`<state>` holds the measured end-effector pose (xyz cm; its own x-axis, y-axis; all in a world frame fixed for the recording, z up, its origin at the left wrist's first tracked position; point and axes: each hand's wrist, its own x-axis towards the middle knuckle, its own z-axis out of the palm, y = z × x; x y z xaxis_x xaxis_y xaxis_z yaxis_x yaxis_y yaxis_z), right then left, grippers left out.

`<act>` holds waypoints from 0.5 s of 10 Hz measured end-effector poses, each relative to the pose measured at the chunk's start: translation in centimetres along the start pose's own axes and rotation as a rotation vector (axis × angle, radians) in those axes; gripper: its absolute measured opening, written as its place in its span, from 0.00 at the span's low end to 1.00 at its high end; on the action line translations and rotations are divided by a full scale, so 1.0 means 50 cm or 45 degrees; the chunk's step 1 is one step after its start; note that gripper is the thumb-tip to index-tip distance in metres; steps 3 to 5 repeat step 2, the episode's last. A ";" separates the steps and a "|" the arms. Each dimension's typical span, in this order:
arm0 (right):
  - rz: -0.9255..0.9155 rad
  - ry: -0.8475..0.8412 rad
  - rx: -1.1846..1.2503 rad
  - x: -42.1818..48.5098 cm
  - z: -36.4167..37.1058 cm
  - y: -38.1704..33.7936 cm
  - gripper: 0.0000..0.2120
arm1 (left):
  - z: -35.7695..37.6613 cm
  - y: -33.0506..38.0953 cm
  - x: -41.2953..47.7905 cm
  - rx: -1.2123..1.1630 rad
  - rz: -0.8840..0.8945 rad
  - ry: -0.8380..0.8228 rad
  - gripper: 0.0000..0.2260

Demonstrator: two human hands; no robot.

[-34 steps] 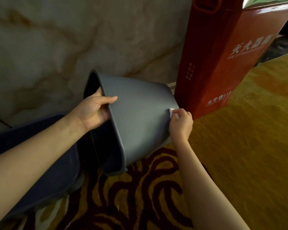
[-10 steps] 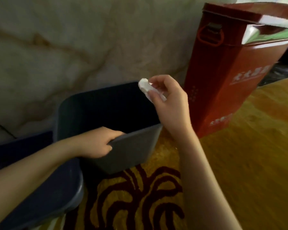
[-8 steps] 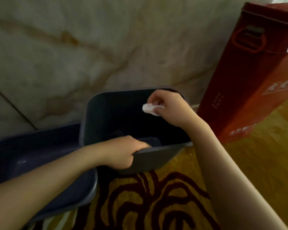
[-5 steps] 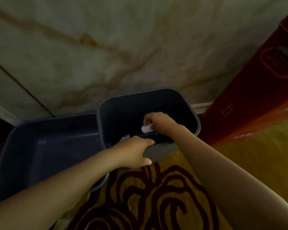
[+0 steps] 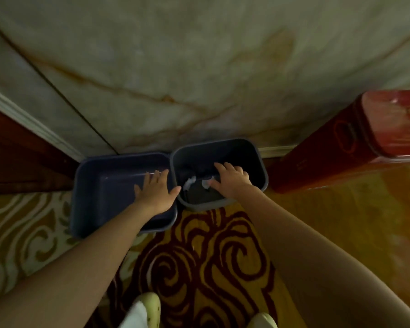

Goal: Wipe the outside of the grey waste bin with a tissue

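Observation:
The grey waste bin stands upright on the carpet against the marble wall. Inside it lie two white bits of tissue, one close to my right thumb. My right hand hovers over the bin's mouth with fingers spread and nothing in it. My left hand is flat and open, just left of the bin's rim, above the neighbouring dark tub.
A wide dark blue tub sits touching the bin's left side. A tall red metal box stands to the right against the wall. Patterned carpet covers the floor; my two light shoes show at the bottom edge.
The bin went from tilted and held to standing upright. My right hand dropped the tissue into it and opened; my left hand let go of the rim. The view rose higher.

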<state>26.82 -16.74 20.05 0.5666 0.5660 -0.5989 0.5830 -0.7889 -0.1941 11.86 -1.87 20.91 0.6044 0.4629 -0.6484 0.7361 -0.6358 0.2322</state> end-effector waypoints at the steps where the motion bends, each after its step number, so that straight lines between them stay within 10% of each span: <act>1: -0.029 0.041 0.050 -0.076 -0.097 -0.044 0.31 | -0.089 0.043 -0.078 -0.041 0.017 -0.063 0.30; 5: -0.055 0.055 0.126 -0.154 -0.203 -0.075 0.31 | -0.189 0.086 -0.147 -0.004 0.067 -0.118 0.29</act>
